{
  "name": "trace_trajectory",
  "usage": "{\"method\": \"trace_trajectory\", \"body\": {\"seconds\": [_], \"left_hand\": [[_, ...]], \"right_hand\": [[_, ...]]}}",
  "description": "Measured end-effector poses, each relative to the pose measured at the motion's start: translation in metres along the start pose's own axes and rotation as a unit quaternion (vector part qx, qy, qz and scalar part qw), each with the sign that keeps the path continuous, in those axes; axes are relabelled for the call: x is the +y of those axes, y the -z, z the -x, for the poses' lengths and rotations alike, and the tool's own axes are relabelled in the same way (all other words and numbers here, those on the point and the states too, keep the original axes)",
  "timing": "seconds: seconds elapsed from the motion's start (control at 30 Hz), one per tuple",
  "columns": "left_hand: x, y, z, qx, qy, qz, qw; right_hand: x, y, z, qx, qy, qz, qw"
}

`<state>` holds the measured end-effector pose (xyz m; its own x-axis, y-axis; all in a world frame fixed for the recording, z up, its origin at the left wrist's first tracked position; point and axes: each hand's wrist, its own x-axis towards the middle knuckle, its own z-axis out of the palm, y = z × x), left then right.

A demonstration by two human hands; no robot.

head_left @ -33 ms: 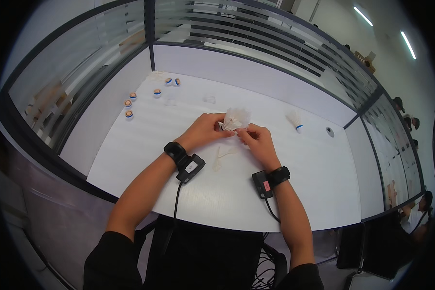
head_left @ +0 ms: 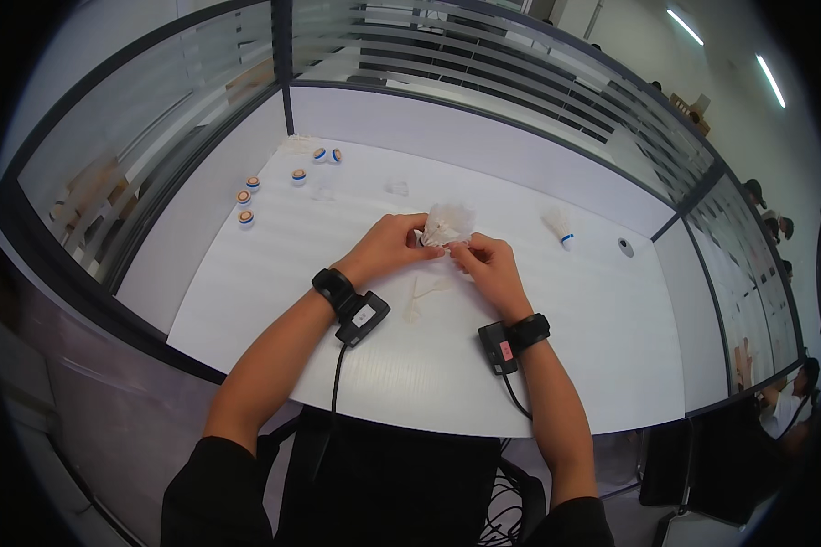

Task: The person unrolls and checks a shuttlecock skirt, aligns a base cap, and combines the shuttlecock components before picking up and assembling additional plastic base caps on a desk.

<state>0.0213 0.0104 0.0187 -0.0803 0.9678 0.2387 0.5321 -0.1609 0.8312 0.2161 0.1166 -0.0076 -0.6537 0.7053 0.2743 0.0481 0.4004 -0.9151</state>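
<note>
Over the middle of the desk I hold a white feathered shuttlecock, its feathers spread upward and away from me. My left hand is closed, thumb and fingers gripping its left side. My right hand is closed too, with its fingertips pinched at the shuttlecock's lower right edge; whatever fine part lies between them is too small to make out. Just below my hands, loose pale feathers lie on the desk. Another shuttlecock with a blue band rests on its side to the right.
Several round white shuttlecock heads with blue bands and tan tops sit at the far left. Thin pale pieces lie in the back left corner. Partition walls enclose the white desk. A cable hole is at the right.
The whole view has shifted very slightly. Both hands keep their hold on the shuttlecock, and nothing on the desk has visibly moved.
</note>
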Motion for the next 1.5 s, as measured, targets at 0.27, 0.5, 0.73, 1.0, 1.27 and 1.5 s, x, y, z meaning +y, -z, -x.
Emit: {"method": "trace_trajectory", "body": {"seconds": [0.27,0.5,0.73,1.0,1.27,1.5], "left_hand": [[-0.004,0.000,-0.001,0.014,-0.008,-0.013,1.000],[-0.005,-0.002,-0.004,0.009,-0.013,-0.014,1.000],[-0.011,-0.001,-0.005,0.005,-0.019,-0.019,1.000],[-0.009,0.002,-0.003,0.029,-0.010,-0.008,1.000],[-0.018,-0.002,-0.004,0.048,-0.067,-0.016,0.996],[-0.019,-0.003,-0.005,0.059,-0.092,-0.055,0.992]], "right_hand": [[0.003,-0.002,-0.002,0.000,0.010,0.011,1.000],[0.004,0.000,-0.001,-0.006,0.015,0.019,1.000],[0.000,-0.003,-0.001,-0.002,0.020,0.007,1.000],[-0.009,-0.002,0.000,0.001,-0.013,-0.024,1.000],[-0.011,-0.002,0.001,0.046,-0.005,-0.014,0.999],[-0.022,-0.003,0.001,0.131,0.061,-0.044,0.989]]}}
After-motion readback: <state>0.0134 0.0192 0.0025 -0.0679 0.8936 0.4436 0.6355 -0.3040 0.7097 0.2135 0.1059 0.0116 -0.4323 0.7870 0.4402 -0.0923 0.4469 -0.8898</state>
